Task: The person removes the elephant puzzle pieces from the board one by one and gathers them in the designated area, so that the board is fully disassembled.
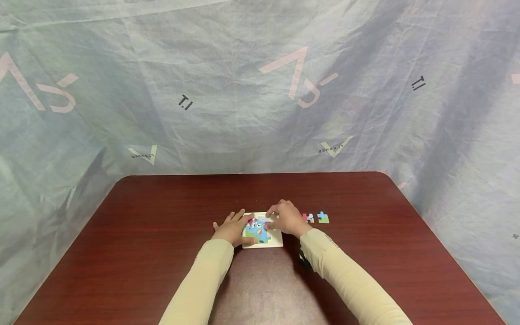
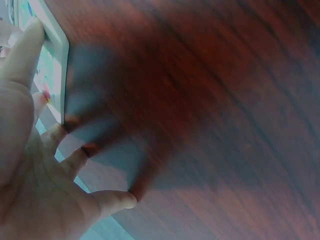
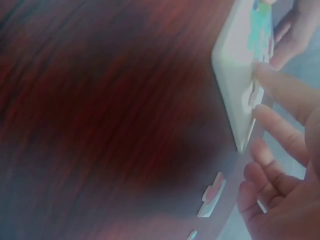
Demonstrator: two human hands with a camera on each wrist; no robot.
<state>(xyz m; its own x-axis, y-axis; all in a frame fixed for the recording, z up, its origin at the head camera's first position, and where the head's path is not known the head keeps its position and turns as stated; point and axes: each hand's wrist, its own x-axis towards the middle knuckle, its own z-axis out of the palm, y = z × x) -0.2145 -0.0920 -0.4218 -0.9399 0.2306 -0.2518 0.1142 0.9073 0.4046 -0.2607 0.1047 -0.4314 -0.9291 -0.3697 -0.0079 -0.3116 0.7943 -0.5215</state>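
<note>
A pale-framed jigsaw puzzle board (image 1: 276,241) lies on the table, with a blue cartoon animal picture (image 1: 257,229) filling its left part. My left hand (image 1: 230,231) is spread at the board's left side. Its thumb (image 2: 27,52) lies over the lower left of the picture, while the other fingers reach past the frame's left edge toward the tabletop. From the right, my right hand (image 1: 287,219) reaches over the board. Between its thumb and index finger it pinches a puzzle piece (image 3: 254,92), seen nearly edge-on close over the board; its picture is mostly hidden.
Right of the board lie loose puzzle pieces: a pink and white one (image 1: 310,218), partly behind the right hand, and a blue and green one (image 1: 323,217). A small dark object (image 1: 304,259) shows beside the right sleeve. A grey printed cloth (image 1: 243,113) hangs behind the reddish-brown table (image 1: 162,253).
</note>
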